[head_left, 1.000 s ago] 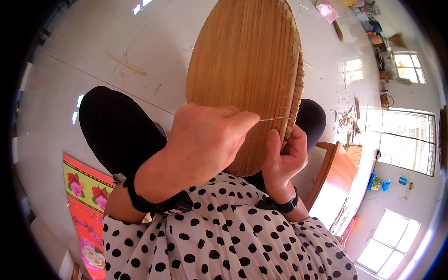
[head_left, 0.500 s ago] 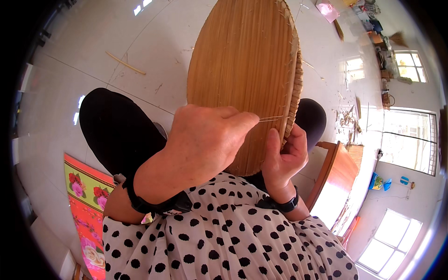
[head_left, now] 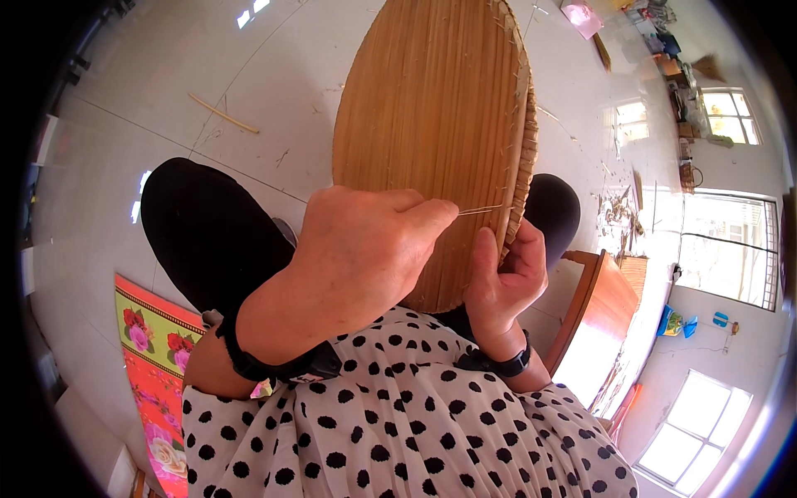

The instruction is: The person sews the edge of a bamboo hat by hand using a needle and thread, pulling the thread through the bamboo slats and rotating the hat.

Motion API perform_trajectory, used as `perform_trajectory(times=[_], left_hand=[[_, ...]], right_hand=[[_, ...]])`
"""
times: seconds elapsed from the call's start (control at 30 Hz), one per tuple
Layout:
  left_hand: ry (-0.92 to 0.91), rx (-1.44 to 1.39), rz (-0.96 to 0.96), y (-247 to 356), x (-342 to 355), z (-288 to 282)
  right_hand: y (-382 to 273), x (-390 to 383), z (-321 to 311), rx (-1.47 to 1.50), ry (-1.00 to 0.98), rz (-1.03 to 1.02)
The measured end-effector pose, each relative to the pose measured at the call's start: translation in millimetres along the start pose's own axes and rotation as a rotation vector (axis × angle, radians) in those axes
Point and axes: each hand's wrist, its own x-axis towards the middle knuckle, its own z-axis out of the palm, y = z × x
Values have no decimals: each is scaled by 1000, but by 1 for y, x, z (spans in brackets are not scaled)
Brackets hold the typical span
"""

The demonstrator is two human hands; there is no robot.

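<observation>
A long oval panel of woven tan strips (head_left: 427, 100) with a ridged, stitched right rim (head_left: 525, 166) stands between my knees. My left hand (head_left: 357, 253) lies over it, thumb and forefinger pinched on a thin pale thread or wire (head_left: 481, 210) that runs to the rim; whether a needle is among them I cannot make out. My right hand (head_left: 506, 282) grips the rim just below that point, thumb on the face, fingers curled behind the edge.
A red floral mat (head_left: 145, 373) lies at lower left and a loose strip (head_left: 224, 112) on the tiled floor. A wooden piece of furniture (head_left: 594, 307) stands at right. Beyond it are scraps (head_left: 618, 216), a broom (head_left: 706, 68), clutter and windows along the wall.
The panel and both hands are almost still; my left hand has shifted only very slightly, with the thread still stretched to the rim.
</observation>
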Motion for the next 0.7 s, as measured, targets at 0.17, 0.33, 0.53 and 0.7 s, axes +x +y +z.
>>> perform_trajectory(times=[0.17,0.33,0.53,0.7], left_hand=[[-28,66,23,0,2,-6],[-12,82,85,-7,4,-10],[-39,44,63,-1,2,-26],[-76,12,-30,-4,-14,-39]], right_hand=[[1,-3,0,-6,-9,4],[0,-3,1,-37,-29,-31],[-11,-3,4,-48,-150,-99],[-15,7,14,137,-266,-246]])
